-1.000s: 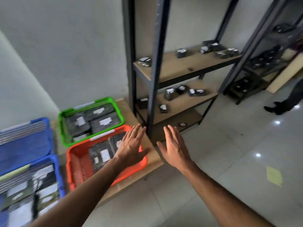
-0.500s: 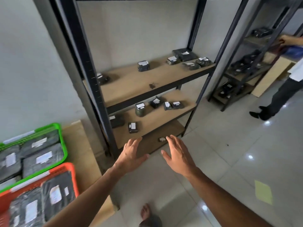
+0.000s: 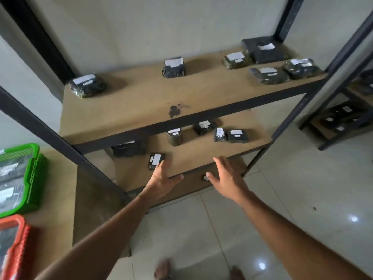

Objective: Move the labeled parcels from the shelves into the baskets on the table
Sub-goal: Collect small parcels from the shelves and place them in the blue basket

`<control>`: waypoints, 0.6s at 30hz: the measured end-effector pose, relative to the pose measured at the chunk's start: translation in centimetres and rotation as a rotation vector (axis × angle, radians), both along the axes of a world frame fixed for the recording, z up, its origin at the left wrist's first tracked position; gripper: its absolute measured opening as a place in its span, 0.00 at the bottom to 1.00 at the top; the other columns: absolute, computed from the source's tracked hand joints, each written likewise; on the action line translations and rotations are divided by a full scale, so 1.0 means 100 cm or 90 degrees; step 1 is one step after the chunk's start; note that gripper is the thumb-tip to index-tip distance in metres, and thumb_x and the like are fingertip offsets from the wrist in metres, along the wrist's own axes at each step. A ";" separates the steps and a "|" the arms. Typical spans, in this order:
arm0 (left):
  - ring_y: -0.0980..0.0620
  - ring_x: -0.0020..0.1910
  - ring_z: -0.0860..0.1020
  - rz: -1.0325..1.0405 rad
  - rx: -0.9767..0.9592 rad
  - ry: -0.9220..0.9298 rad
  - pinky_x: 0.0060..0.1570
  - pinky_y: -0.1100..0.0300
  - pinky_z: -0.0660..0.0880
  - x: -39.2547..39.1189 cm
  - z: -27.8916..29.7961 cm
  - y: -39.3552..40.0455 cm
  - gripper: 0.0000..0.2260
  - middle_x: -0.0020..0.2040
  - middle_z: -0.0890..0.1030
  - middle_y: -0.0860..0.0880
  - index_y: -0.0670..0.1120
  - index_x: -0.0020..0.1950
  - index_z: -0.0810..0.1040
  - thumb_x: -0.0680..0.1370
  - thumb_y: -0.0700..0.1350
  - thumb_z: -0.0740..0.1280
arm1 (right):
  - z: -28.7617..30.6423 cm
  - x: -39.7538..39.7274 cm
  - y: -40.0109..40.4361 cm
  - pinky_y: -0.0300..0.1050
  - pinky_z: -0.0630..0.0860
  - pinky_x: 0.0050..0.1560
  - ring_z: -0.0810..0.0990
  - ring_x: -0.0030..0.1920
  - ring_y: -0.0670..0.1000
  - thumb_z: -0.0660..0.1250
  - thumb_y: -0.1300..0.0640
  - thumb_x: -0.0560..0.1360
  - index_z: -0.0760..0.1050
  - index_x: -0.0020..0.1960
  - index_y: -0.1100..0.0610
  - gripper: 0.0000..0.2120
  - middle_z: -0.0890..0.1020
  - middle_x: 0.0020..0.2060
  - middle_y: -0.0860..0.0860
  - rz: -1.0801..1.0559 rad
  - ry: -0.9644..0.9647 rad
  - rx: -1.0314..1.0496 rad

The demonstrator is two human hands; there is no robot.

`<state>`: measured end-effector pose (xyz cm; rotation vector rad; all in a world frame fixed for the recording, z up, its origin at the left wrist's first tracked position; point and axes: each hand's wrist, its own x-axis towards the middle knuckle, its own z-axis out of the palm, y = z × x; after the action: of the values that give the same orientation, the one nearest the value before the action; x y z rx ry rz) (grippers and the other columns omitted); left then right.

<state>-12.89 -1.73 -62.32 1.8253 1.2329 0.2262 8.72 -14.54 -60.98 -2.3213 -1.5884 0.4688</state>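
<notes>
Both of your hands are empty at this stage. Your left hand [image 3: 162,179] is extended with the fingers straight and spread, its fingertips just short of a small labeled parcel [image 3: 155,160] near the front edge of the middle shelf [image 3: 201,156]. Your right hand [image 3: 228,178] is likewise flat and spread, holding nothing, over the front edge of the same shelf.

Completed portion: the green basket [image 3: 34,178] at the left edge of the view already contains dark, white-labeled parcels, and the orange basket [image 3: 17,245] below it appears to hold at least one; its contents are mostly cut off.

Remaining portion: judge the task as well short of complete.
- The upper shelf [image 3: 161,102] carries six parcels: one at the left [image 3: 86,84], one in the middle [image 3: 173,66], and four clustered at the right end [image 3: 270,63].
- The middle shelf carries the small parcel by your left hand, a dark parcel [image 3: 129,148] tucked back under the upper shelf, and four more toward the rear [image 3: 207,131].
- A small item [image 3: 205,177] lies on the lowest level, partly hidden by your right thumb; whether it is a parcel cannot be determined.
- A second rack [image 3: 341,120] at the right also holds labeled parcels.

The nearest candidate for pickup is the small parcel at your left fingertips.
</notes>
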 end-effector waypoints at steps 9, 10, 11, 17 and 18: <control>0.49 0.65 0.72 0.186 0.073 -0.079 0.66 0.52 0.72 0.076 -0.154 0.079 0.45 0.68 0.70 0.46 0.51 0.78 0.63 0.67 0.53 0.82 | -0.174 0.079 0.093 0.55 0.66 0.71 0.65 0.72 0.59 0.64 0.32 0.74 0.63 0.75 0.56 0.39 0.66 0.71 0.56 0.195 -0.063 0.009; 0.49 0.67 0.70 0.193 0.100 -0.085 0.67 0.51 0.72 0.081 -0.165 0.093 0.47 0.70 0.68 0.46 0.54 0.79 0.61 0.66 0.54 0.83 | -0.193 0.084 0.103 0.57 0.65 0.72 0.62 0.74 0.59 0.62 0.30 0.73 0.62 0.76 0.54 0.40 0.63 0.73 0.56 0.206 -0.068 -0.008; 0.49 0.68 0.68 0.196 0.120 -0.098 0.68 0.49 0.71 0.086 -0.175 0.107 0.50 0.72 0.66 0.46 0.55 0.80 0.59 0.65 0.55 0.83 | -0.208 0.086 0.112 0.58 0.63 0.73 0.59 0.75 0.60 0.60 0.28 0.72 0.61 0.76 0.52 0.41 0.60 0.74 0.56 0.216 -0.078 -0.025; 0.58 0.71 0.63 0.217 0.139 -0.216 0.65 0.66 0.64 0.112 -0.216 0.188 0.61 0.74 0.63 0.52 0.51 0.83 0.46 0.63 0.43 0.85 | -0.274 0.088 0.147 0.58 0.58 0.75 0.59 0.75 0.57 0.56 0.22 0.70 0.60 0.76 0.47 0.43 0.63 0.75 0.53 0.237 -0.145 0.090; 0.61 0.69 0.65 0.215 0.117 -0.238 0.62 0.71 0.65 0.118 -0.219 0.198 0.61 0.71 0.66 0.54 0.47 0.83 0.44 0.64 0.39 0.84 | -0.279 0.088 0.149 0.58 0.58 0.75 0.59 0.75 0.56 0.54 0.21 0.69 0.61 0.76 0.46 0.44 0.63 0.75 0.52 0.227 -0.154 0.103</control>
<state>-1.10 18.11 -84.19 1.6183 1.2721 0.8540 17.48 0.34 -88.91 -2.0423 -2.0838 0.1261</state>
